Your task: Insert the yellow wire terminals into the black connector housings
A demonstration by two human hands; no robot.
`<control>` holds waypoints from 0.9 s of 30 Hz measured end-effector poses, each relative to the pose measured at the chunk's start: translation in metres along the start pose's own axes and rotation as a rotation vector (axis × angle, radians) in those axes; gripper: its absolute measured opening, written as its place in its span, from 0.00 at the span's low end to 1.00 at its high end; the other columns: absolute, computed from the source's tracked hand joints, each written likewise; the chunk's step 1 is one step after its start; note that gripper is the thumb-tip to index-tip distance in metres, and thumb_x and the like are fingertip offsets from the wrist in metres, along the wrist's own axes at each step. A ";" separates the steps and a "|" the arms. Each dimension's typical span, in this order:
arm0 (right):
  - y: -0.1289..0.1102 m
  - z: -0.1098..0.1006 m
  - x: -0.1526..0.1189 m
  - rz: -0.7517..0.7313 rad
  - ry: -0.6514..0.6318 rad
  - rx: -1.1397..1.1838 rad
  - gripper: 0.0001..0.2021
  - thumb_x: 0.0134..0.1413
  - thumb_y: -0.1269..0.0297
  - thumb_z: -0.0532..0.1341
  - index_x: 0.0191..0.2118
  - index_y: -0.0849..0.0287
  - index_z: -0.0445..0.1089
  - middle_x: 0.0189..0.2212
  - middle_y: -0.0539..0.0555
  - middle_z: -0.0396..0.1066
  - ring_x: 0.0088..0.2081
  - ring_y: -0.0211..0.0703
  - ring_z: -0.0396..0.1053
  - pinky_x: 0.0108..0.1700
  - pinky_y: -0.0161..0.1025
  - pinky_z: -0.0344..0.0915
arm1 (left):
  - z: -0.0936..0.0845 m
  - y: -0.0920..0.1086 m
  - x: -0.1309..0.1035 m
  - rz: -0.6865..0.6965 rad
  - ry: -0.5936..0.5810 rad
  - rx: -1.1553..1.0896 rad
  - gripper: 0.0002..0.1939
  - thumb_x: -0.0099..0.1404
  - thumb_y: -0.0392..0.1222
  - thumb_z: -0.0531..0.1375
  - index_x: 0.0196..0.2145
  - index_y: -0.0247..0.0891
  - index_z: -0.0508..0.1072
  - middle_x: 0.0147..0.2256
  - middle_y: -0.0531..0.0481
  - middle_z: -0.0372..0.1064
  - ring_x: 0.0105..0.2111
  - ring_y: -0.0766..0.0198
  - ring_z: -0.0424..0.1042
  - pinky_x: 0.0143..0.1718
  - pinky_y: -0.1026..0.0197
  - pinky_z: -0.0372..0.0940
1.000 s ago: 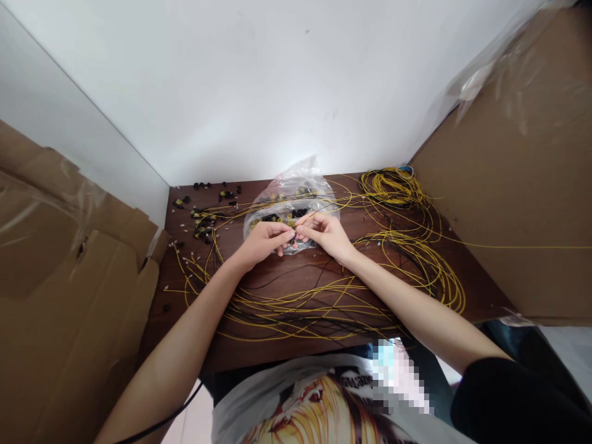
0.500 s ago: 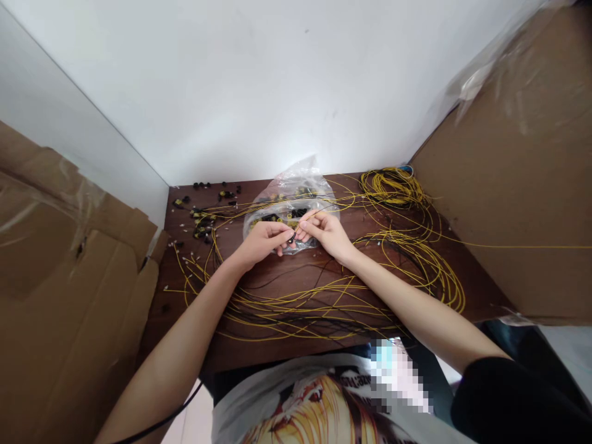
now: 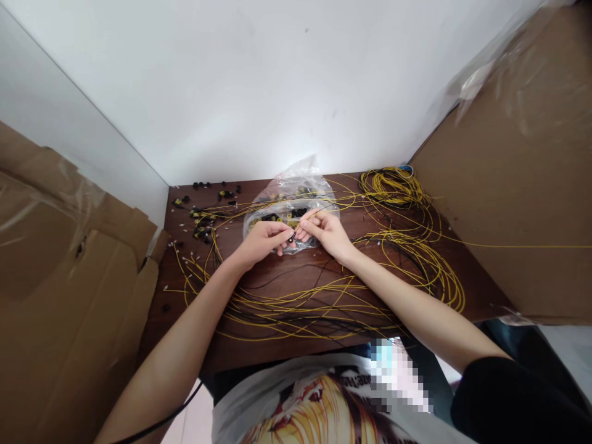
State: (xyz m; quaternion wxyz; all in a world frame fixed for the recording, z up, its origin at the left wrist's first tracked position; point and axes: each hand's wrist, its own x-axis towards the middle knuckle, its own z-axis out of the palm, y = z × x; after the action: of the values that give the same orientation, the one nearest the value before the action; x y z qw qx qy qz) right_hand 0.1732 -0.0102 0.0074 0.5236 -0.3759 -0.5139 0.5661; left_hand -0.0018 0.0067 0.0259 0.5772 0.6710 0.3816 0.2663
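Observation:
My left hand (image 3: 268,239) pinches a small black connector (image 3: 291,237) between thumb and forefinger, in front of a clear plastic bag. Close beside it, my right hand (image 3: 324,231) is closed on thin wires, one yellow and one dark, that run to the connector. The exact joint between wire and connector is too small to make out. Behind both hands, the plastic bag (image 3: 303,176) holds black and yellow connector parts (image 3: 298,213). Long yellow wires (image 3: 296,302) and black ones lie in a loose loop under my forearms.
The brown table (image 3: 277,277) backs onto a white wall (image 3: 287,80). Cardboard walls it in at left (image 3: 74,296) and right (image 3: 518,185). Coiled yellow wire (image 3: 393,188) lies at the back right. Black and yellow connectors (image 3: 201,216) and small white bits are scattered at the left.
Both hands stay almost in the same place, with the connector and wires still between them. The connector looks turned very slightly in the left fingertips.

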 end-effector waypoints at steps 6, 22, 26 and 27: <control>-0.001 0.002 -0.001 -0.012 0.029 -0.011 0.15 0.43 0.54 0.67 0.31 0.60 0.67 0.21 0.49 0.72 0.24 0.35 0.70 0.29 0.35 0.69 | 0.000 -0.001 0.000 0.000 0.004 -0.004 0.16 0.57 0.50 0.60 0.29 0.31 0.75 0.24 0.47 0.71 0.19 0.72 0.63 0.20 0.69 0.61; -0.002 -0.003 -0.008 -0.345 0.082 -0.667 0.05 0.53 0.66 0.59 0.36 0.58 0.72 0.31 0.52 0.73 0.34 0.41 0.68 0.39 0.42 0.64 | 0.000 0.000 0.001 -0.030 0.131 -0.387 0.15 0.51 0.45 0.66 0.34 0.31 0.75 0.25 0.49 0.69 0.22 0.71 0.63 0.19 0.70 0.60; -0.001 -0.004 -0.011 -0.451 -0.003 -1.028 0.06 0.54 0.68 0.58 0.37 0.58 0.72 0.35 0.54 0.72 0.40 0.45 0.65 0.45 0.45 0.60 | 0.001 0.001 0.001 -0.035 0.140 -0.402 0.15 0.53 0.46 0.65 0.34 0.31 0.74 0.25 0.50 0.68 0.22 0.72 0.63 0.19 0.70 0.60; -0.001 -0.004 -0.011 -0.447 -0.008 -1.082 0.07 0.55 0.67 0.59 0.38 0.57 0.73 0.36 0.54 0.72 0.41 0.46 0.64 0.44 0.45 0.59 | 0.001 0.001 0.001 -0.038 0.142 -0.402 0.15 0.52 0.46 0.65 0.34 0.31 0.74 0.25 0.50 0.67 0.22 0.72 0.62 0.19 0.70 0.60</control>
State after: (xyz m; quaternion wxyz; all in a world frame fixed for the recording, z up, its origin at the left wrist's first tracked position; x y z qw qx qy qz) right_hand 0.1793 -0.0205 0.0062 0.3622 -0.4701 -0.7986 0.1004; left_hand -0.0001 0.0071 0.0266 0.6761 0.5146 0.3732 0.3727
